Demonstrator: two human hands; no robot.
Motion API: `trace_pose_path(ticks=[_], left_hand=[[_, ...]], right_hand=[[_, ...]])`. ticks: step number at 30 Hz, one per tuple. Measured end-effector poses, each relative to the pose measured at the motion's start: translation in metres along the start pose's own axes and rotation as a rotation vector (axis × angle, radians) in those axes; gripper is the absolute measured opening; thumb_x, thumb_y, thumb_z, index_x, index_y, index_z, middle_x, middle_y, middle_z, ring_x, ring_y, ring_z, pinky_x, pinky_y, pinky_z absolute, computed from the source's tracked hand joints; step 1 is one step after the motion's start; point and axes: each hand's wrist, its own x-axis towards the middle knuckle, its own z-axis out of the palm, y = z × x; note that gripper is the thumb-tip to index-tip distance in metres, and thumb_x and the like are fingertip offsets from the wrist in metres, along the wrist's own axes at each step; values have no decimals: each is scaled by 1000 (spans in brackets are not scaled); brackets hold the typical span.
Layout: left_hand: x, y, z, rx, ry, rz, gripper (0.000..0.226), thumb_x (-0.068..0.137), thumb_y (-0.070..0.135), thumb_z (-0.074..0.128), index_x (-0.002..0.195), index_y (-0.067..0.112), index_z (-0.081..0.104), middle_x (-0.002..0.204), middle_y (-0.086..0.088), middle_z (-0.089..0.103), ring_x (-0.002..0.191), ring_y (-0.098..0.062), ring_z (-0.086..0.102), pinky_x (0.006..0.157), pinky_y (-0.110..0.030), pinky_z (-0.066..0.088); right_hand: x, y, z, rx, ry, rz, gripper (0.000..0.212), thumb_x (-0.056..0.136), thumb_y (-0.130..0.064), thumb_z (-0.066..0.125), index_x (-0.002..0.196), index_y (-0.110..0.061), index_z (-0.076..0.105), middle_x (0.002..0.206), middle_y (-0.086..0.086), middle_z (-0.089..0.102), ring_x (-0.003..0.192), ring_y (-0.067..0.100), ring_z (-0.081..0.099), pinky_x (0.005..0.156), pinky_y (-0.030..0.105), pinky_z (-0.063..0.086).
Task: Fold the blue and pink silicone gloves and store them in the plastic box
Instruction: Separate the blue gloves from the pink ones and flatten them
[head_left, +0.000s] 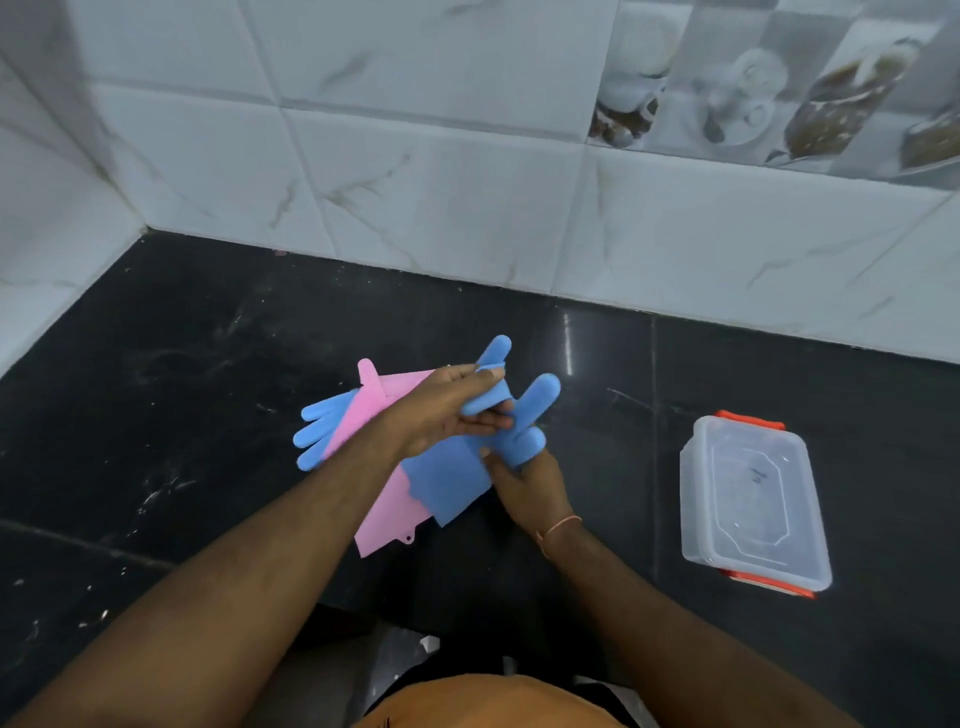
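Blue glove (457, 467) lifted over the black counter (208, 338): my left hand (447, 410) reaches across and pinches one of its fingers, while my right hand (524, 488) grips it from below. Under it lie a pink glove (389, 509) and a second blue one (319, 434). To the right sits the clear plastic box (753, 499), lid on, contents unclear.

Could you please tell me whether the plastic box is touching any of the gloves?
Apart. The head view shows bare black counter between the plastic box and the nearest blue glove.
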Motion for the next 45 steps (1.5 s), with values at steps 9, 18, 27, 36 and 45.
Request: trace_pose_path(ticks=[9, 18, 27, 36, 45], left_hand=[[28, -66, 39, 518, 151, 78, 23, 110, 32, 58, 127, 31, 72, 123, 10, 78, 115, -13, 70, 101, -38, 57], [20, -137, 73, 1094, -46, 149, 70, 95, 38, 73, 159, 28, 45, 155, 6, 40, 125, -10, 58, 108, -29, 50], [43, -126, 109, 827, 303, -48, 78, 98, 35, 77, 162, 12, 39, 126, 1, 71, 115, -16, 70, 100, -33, 58], [45, -118, 90, 923, 377, -67, 17, 98, 31, 77, 94, 15, 79, 86, 3, 77, 81, -12, 70, 84, -39, 63], [29, -114, 38, 904, 471, -128, 19, 96, 27, 77, 77, 25, 77, 79, 6, 74, 78, -10, 69, 87, -37, 64]], right_hand=[[1, 7, -95, 189, -29, 434, 29, 105, -23, 60, 133, -28, 60, 122, 4, 76, 109, 24, 75, 84, 49, 66], [12, 40, -138, -29, 5, 487, 32, 100, -11, 64, 124, -29, 56, 125, 8, 69, 103, 25, 70, 80, 48, 65], [13, 64, -142, -51, 103, 400, 73, 94, -11, 76, 152, -28, 35, 139, 0, 56, 122, 26, 61, 100, 52, 59], [18, 64, -116, -86, 15, 302, 59, 97, -11, 72, 147, -26, 45, 122, -6, 63, 111, 15, 65, 80, 21, 52], [29, 57, -67, -108, 40, 358, 44, 97, -9, 70, 136, -22, 56, 109, -4, 67, 97, 14, 66, 72, 21, 54]])
